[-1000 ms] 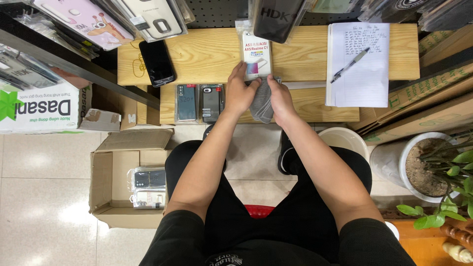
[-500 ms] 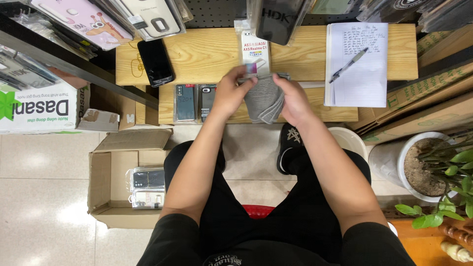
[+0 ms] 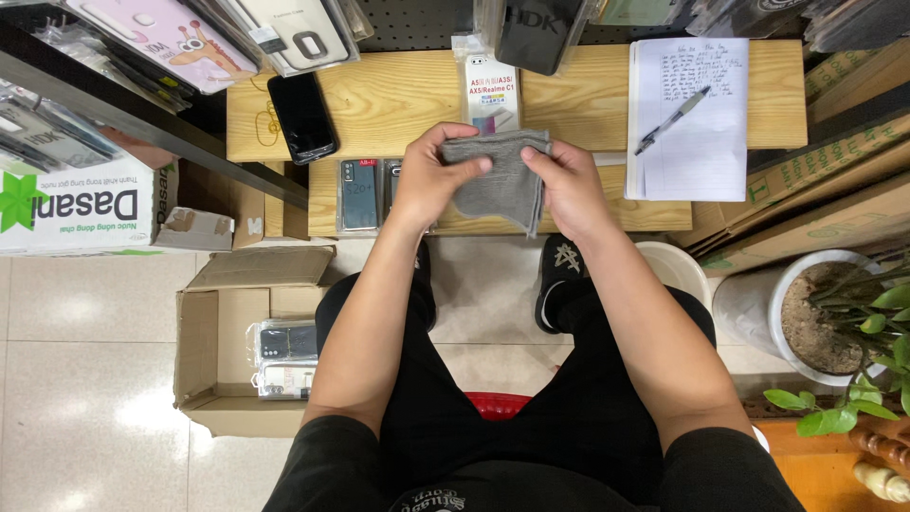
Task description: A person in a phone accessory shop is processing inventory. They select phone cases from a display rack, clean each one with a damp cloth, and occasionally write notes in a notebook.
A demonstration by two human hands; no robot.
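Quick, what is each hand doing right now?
Left hand: closed on the grey cloth.
Right hand: closed on the same cloth.

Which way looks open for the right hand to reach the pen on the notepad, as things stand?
Probably yes, straight across: the pen lies uncovered on the notepad, with bare wood between. But the right hand now holds the grey cloth together with the left hand.

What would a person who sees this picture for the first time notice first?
The eye goes first to the grey cloth, held up in the middle between the left hand and the right hand, above the wooden bench. Next comes the black phone lying on the bench at the left, and the lined notepad with a pen on it at the right. Below left, an open cardboard box on the floor holds packaged phone cases.
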